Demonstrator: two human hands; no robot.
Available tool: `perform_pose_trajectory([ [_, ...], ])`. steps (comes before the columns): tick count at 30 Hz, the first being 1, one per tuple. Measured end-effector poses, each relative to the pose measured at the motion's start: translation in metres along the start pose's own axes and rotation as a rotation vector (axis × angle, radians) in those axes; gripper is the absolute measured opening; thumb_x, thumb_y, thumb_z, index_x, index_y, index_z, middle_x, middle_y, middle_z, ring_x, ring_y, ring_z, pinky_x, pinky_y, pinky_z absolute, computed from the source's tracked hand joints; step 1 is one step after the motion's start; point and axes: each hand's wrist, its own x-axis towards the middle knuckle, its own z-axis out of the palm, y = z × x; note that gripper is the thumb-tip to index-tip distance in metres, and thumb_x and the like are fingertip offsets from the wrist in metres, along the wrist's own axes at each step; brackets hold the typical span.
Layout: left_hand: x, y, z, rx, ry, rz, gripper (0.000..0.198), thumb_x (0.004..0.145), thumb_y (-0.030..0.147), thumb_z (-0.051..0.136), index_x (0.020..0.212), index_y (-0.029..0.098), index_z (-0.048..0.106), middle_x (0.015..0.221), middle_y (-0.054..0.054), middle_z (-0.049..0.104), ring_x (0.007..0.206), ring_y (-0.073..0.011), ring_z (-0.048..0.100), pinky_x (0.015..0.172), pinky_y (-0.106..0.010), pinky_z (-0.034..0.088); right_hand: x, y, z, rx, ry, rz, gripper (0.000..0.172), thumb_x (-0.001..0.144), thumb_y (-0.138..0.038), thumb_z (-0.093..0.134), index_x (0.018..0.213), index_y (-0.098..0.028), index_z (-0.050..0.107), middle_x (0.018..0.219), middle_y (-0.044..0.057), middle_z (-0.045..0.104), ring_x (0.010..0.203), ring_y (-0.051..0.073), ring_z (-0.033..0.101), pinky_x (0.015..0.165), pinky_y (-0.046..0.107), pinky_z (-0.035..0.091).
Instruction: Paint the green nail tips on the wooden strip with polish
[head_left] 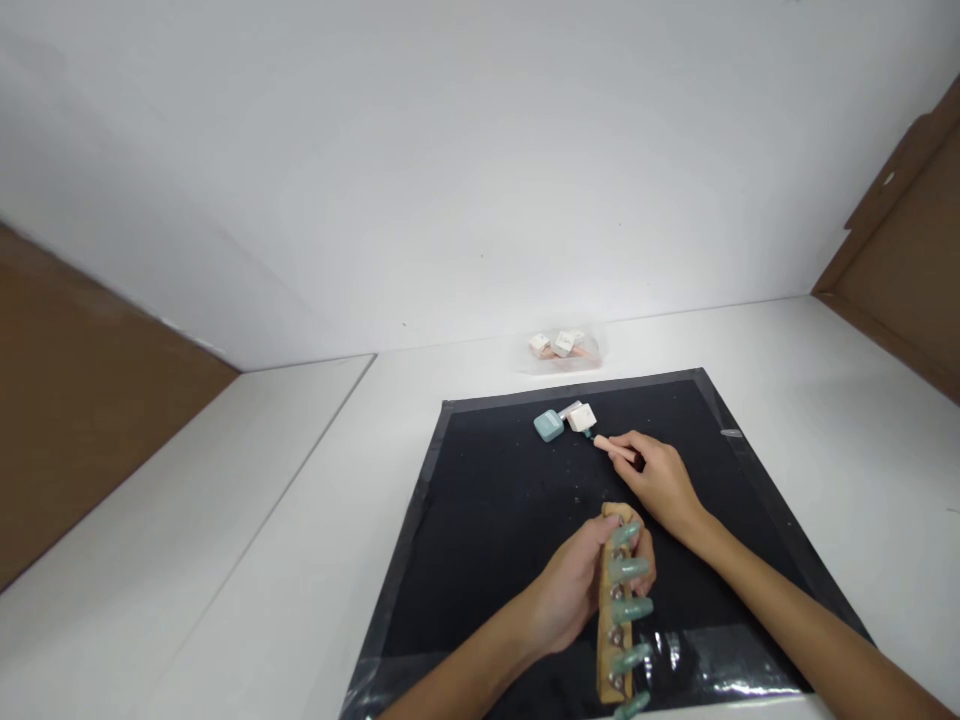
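My left hand (574, 585) is wrapped round a wooden nail display stand (604, 650), held lengthwise over the black mat. Several green false nails (631, 609) stick out from it to the right in a row. In my right hand (660, 480), thumb and fingers pinch a pale pink polish brush handle (613, 447). Its tip end points up and left, close to a small white square bottle (582, 418) that lies tilted with green at its mouth. Whether brush and bottle touch I cannot tell. Beside the bottle is a teal square piece (549, 426) with pale lettering.
A clear plastic tray (581, 365) behind the mat holds several white square bottles with pink handles. The black mat (480, 500) is taped to the white table (300, 560). Brown cardboard panels (82, 400) stand at both sides, and a white wall rises at the back.
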Motion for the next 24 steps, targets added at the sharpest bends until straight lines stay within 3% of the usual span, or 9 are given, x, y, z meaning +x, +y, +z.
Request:
perform_pose_trajectory([
  [8,-0.002,0.0,-0.003,-0.05,-0.02,0.016,0.029,0.076,0.044,0.049,0.063,0.019,0.042,0.049,0.004,0.04,0.049,-0.0094,0.037,0.055,-0.027,0.027,-0.003,-0.006,-0.009,0.084,0.066,-0.02,0.016,0.076,-0.017,0.052,0.082,-0.017,0.066,0.078,0.007,0.072,0.065,0.02,0.063,0.06,0.029,0.046],
  [12,-0.004,0.003,-0.002,-0.101,0.006,0.018,0.027,0.075,0.042,0.05,0.064,0.018,0.042,0.049,0.005,0.04,0.049,-0.009,0.037,0.056,-0.026,0.027,-0.006,-0.014,-0.022,0.218,0.125,-0.039,0.016,0.078,-0.021,0.051,0.084,-0.018,0.065,0.069,0.003,0.066,0.056,0.016,0.057,0.05,0.025,0.042],
  [17,-0.003,0.01,-0.001,-0.155,0.05,0.062,0.025,0.073,0.04,0.052,0.063,0.019,0.042,0.05,0.005,0.038,0.049,-0.0083,0.034,0.057,-0.026,0.028,-0.016,-0.033,-0.049,0.464,0.201,-0.141,0.007,0.078,-0.022,0.057,0.08,-0.022,0.064,0.074,0.004,0.063,0.068,0.018,0.059,0.053,0.027,0.044],
  [24,-0.003,0.015,0.0,-0.154,0.119,0.098,0.023,0.075,0.038,0.05,0.064,0.019,0.042,0.051,0.005,0.037,0.05,-0.0089,0.034,0.058,-0.025,0.03,-0.028,-0.044,-0.069,0.565,0.155,-0.335,0.012,0.083,-0.018,0.056,0.086,-0.026,0.064,0.073,0.004,0.06,0.069,0.019,0.057,0.054,0.03,0.044],
])
